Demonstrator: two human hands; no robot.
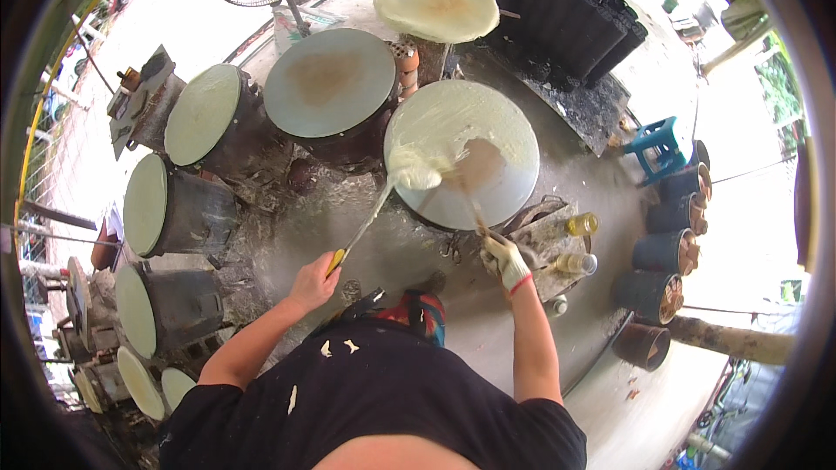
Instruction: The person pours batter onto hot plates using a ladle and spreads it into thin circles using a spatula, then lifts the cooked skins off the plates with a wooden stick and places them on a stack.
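My left hand is bare and grips the yellow-handled end of a long metal utensil. A large lump of pale, sticky batter covers the utensil's far end, over a round griddle. My right hand wears a white glove with a red cuff. It holds a thin, blurred scraper-like tool that reaches onto the same griddle. Wet batter coats the griddle's far and left parts. On its near right side, the grey surface and a brown patch show through.
Left of me, several drum-shaped stoves carry round plates, some pale-coated, one grey with browning. A pale round sheet sits beyond the griddle. Glass jars stand at right, near a teal stool, metal cans and black stacked briquettes.
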